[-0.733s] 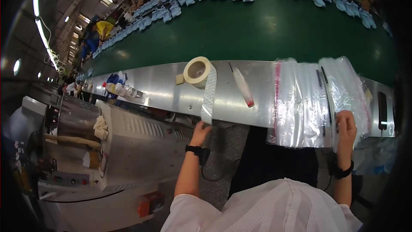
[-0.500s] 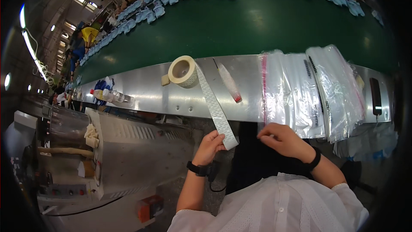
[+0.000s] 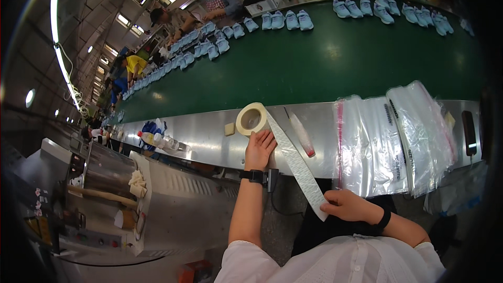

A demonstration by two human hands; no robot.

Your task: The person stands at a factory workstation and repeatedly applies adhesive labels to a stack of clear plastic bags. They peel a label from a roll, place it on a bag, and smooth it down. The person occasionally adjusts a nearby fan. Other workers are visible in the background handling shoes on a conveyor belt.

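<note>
The left hand (image 3: pixel 259 149) is laid flat, fingers extended and together, on the metal ledge (image 3: pixel 199 136) just below the roll of tape (image 3: pixel 251 119), with its fingertips touching the roll's lower rim; nothing is gripped by it, the roll is only steadied. The right hand (image 3: pixel 348 205), lower and to the right of centre, is closed in a pinch on the free end of the tape strip (image 3: pixel 293 160), which is drawn out taut in a straight diagonal from the roll down to that hand. So a long length is judged to be already unrolled, while no cut or tear is visible and the strip remains joined to the roll; separating it and applying it appear to be left. The roll lies at the centre of the frame, above the left hand and well apart from the right. Just right of the strip a slim pen-like tool with a red tip (image 3: pixel 303 135) is seen on the ledge, and a small tan square (image 3: pixel 229 129) lies left of the roll. Farther right, stacks of clear plastic bags (image 3: pixel 393 141) are draped over the ledge edge. Beyond, the green conveyor belt (image 3: pixel 314 68) carries rows of pale blue shoes (image 3: pixel 285 20) across the upper frame.
</note>
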